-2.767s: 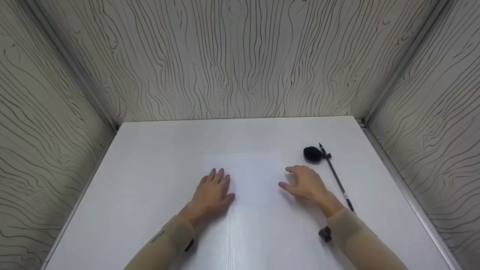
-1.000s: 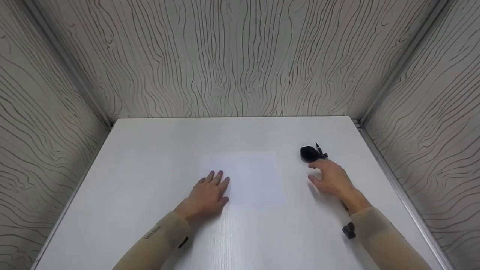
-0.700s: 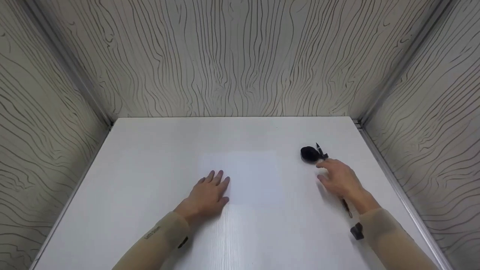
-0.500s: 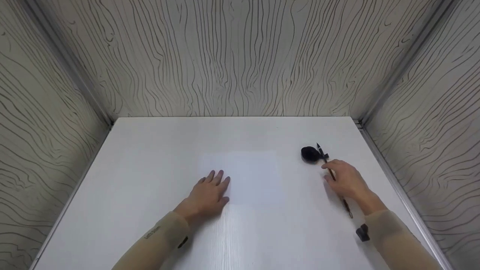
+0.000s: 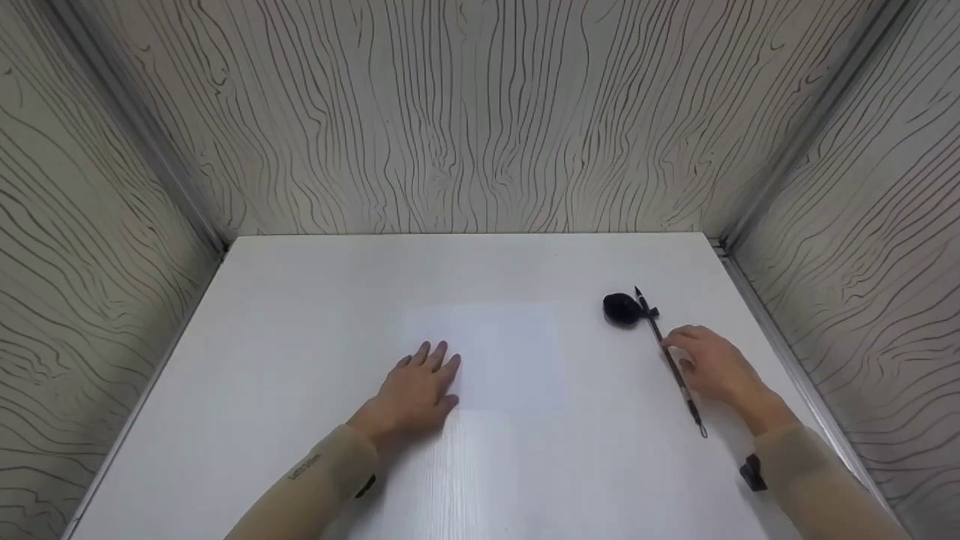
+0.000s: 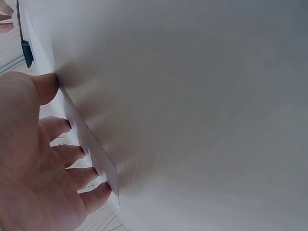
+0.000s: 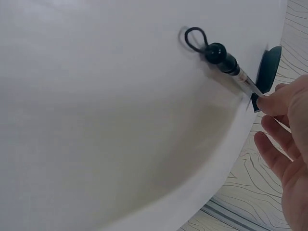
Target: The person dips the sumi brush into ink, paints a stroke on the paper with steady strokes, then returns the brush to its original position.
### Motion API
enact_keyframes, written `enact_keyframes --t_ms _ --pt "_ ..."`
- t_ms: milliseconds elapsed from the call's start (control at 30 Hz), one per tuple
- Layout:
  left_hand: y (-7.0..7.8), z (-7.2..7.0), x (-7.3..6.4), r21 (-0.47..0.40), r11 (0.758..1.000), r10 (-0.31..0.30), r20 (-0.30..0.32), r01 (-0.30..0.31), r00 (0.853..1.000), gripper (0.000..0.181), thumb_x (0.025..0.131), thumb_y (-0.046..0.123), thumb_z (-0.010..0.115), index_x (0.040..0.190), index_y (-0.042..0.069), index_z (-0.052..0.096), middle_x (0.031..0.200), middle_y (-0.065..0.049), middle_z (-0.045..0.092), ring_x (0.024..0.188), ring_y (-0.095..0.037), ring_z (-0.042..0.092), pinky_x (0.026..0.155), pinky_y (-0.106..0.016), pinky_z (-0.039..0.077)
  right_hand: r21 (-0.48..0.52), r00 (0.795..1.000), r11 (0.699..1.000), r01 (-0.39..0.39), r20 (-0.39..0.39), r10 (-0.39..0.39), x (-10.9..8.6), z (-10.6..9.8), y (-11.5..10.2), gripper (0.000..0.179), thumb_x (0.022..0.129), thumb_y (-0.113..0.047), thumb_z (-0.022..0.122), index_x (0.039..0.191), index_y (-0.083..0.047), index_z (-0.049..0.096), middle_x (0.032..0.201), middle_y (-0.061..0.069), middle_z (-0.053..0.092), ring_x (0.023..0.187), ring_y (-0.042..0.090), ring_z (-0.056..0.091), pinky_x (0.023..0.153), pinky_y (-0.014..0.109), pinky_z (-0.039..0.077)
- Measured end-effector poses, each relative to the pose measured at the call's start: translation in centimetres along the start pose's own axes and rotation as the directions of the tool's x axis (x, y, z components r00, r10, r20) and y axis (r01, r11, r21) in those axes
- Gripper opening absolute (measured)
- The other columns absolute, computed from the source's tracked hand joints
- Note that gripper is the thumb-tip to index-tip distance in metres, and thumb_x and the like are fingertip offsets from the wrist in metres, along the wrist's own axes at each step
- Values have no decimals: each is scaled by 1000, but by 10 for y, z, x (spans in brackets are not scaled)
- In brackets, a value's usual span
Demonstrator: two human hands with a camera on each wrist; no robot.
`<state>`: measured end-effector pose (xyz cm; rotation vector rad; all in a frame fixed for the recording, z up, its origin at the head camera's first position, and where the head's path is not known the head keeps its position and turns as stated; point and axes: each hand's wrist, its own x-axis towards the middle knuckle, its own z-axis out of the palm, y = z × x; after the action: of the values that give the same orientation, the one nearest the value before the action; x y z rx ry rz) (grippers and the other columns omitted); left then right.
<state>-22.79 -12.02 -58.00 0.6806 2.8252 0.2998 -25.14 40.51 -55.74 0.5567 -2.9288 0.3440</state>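
A writing brush [image 5: 677, 381], with a dark pointed tip and a hanging loop at its tail, lies slanted on the right of the table. Its tip end crosses the stub of a small round black dish [image 5: 621, 310]. My right hand [image 5: 712, 364] is at the brush's middle, index fingertip right at the shaft; in the right wrist view the thumb [image 7: 272, 103] overlaps the shaft and the other fingers are loosely bent. My left hand [image 5: 416, 390] lies spread on the left part of a white paper sheet [image 5: 514, 360]; its fingertips [image 6: 103, 192] press near the edge.
The white table [image 5: 300, 300] is bounded by wood-grain panels [image 5: 465, 120] at the back and both sides. Metal rails [image 5: 810, 382] run along its edges. A small black device [image 5: 752, 474] sits at the right cuff.
My right hand has moved from beside the paper rightward, over the brush to the shaft's right side, uncovering its tail. The brush and dish stay put; my left hand keeps to the paper.
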Motion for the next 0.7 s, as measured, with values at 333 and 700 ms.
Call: enact_keyframes --t_ms 333,700 --pt "0 1 0 9 1000 -3 -1 3 1000 72 116 51 51 178 18 36 189 -13 26 176 -44 23 141 -65 29 -44 997 996 72 6 -72 -4 10 3 36 98 11 73 130 -5 78 139 19 74 133 44 70 113 60 59" --pt "-1 5 1 19 1000 -3 -24 3 1000 72 115 51 51 178 19 36 189 -12 26 176 -43 24 140 -65 29 -146 984 973 176 7 -177 -2 12 4 34 93 12 78 119 -10 81 140 16 75 132 40 72 112 56 61"
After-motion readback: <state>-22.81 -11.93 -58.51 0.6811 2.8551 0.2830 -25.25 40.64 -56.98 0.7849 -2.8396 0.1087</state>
